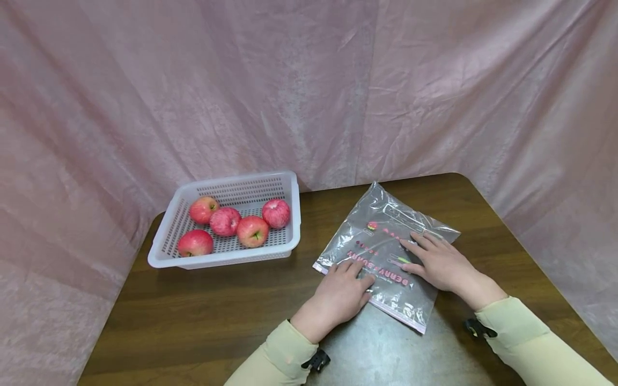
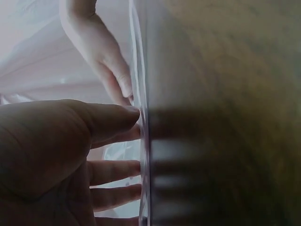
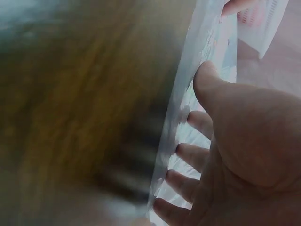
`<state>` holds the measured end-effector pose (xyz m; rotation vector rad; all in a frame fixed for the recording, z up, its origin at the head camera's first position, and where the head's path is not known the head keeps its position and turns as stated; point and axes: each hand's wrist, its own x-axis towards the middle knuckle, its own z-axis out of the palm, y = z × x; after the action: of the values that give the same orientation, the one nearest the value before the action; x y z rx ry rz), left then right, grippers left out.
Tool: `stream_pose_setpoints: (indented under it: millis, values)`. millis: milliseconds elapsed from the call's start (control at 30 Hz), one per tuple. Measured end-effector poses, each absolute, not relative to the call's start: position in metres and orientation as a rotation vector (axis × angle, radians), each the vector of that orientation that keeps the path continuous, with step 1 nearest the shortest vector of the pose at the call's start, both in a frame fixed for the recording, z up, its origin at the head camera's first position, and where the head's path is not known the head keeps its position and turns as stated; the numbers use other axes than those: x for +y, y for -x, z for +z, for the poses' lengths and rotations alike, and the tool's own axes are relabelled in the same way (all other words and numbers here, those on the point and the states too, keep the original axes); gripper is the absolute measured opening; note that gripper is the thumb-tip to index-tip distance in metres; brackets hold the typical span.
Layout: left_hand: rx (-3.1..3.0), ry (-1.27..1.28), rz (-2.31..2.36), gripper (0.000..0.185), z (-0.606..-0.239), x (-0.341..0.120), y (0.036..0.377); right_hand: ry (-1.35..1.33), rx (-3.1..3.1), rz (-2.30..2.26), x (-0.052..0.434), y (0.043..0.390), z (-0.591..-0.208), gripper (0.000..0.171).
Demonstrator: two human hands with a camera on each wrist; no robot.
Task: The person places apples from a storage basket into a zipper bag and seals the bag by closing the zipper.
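A clear plastic zip bag (image 1: 386, 214) with pink printed lettering lies flat and askew on the table, its pale pink zip edge facing the person. My left hand (image 1: 341, 295) rests on the bag near that edge, fingers spread. In the left wrist view, the fingertips of the left hand (image 2: 70, 150) touch the bag's surface. Farther right, my right hand (image 1: 441, 262) lies on the bag's right part with its fingers extended. The right wrist view shows the right hand (image 3: 254, 141) with thumb and fingertips against the plastic.
A white perforated plastic basket (image 1: 232, 261) stands at the table's back left. Several red apples (image 1: 252, 231) lie in it. The brown wooden table (image 1: 217, 305) has a rounded far corner, and a pink curtain (image 1: 289, 96) hangs behind it.
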<state>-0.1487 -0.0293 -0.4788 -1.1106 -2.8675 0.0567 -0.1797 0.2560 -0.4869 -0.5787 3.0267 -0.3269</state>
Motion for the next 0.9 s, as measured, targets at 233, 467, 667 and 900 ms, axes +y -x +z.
stream_pose_setpoints:
  millis: [233, 467, 667, 900]
  values:
    - [-2.918, 1.136, -0.014, 0.029, -0.475, -0.033, 0.154, 0.540, 3.017, -0.274, 0.254, 0.164, -0.484, 0.071]
    - [-2.921, 1.101, 0.038, 0.032, -0.474, -0.034, 0.152, 0.479, 2.986, -0.215, 0.247, 0.145, -0.468, 0.070]
    - [-2.885, 1.089, 0.056, 0.045, -0.472, -0.031, 0.146, 0.551, 3.081, -0.258, 0.231, 0.137, -0.458, 0.064]
    - [-2.958, 1.164, 0.070, 0.058, -0.472, -0.024, 0.138, 0.601, 3.127, -0.174, 0.229, 0.149, -0.459, 0.059]
